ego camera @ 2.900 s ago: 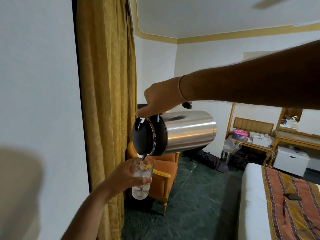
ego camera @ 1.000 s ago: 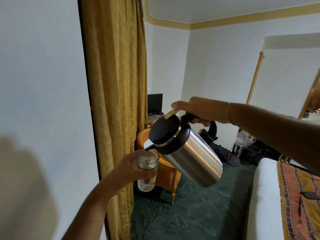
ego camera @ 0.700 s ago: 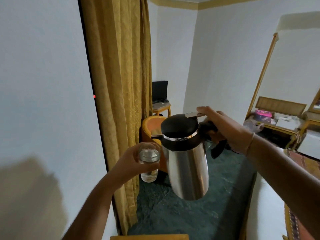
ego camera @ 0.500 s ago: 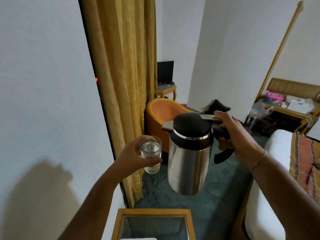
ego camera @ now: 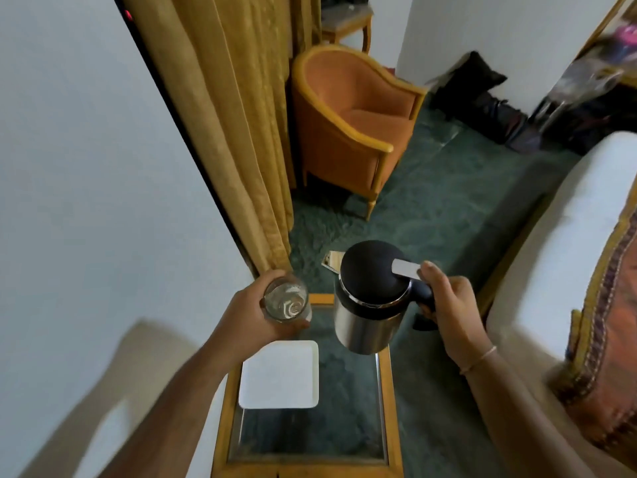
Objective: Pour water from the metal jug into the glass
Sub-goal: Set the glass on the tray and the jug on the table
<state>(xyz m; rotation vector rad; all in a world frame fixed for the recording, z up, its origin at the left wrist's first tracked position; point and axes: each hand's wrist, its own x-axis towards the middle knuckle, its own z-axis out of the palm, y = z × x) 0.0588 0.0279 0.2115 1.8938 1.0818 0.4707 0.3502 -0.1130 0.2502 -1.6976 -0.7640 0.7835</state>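
My left hand (ego camera: pixel 250 317) grips a clear glass (ego camera: pixel 285 301) with water in it, held upright above the far left corner of a small glass-topped table (ego camera: pixel 385 391). My right hand (ego camera: pixel 448 305) holds the metal jug (ego camera: pixel 370 320) by its black handle, thumb on the silver lever of the black lid. The jug is upright, in the air just right of the glass, over the table's far edge. No water is running from its spout.
A white square tray (ego camera: pixel 281 376) lies on the table under my left hand. A gold curtain (ego camera: pixel 241 125) hangs at the left, an orange armchair (ego camera: pixel 351 122) stands beyond, and a bed (ego camera: pixel 558 243) lies at the right on green floor.
The jug has swung from tipped over the glass back to upright. Both hands came lower over the table, and my view has turned down onto the table and tray.
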